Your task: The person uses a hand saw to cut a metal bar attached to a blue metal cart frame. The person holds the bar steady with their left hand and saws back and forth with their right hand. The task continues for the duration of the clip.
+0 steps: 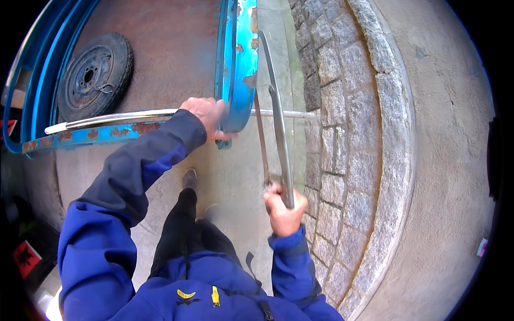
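A long pale, shiny pole [128, 116] lies across the end of a rusty blue trailer [243, 80], and its right end sticks out beyond the trailer's side. My left hand [206, 115] is closed over the pole at the trailer's corner, hiding that stretch of it. My right hand [287, 211] grips the near end of a bow saw [279, 125] with a grey curved frame. The saw stands outside the trailer, its thin blade [261, 139] crossing the pole just right of the blue side. Whether the blade has cut into the pole, I cannot tell.
A spare wheel [96, 75] with a black tyre lies on the trailer's brown bed [171, 53]. Close on the right runs a stone block wall [358, 134]. My feet stand on concrete floor [230, 182] behind the trailer. A red object [27, 259] is at far left.
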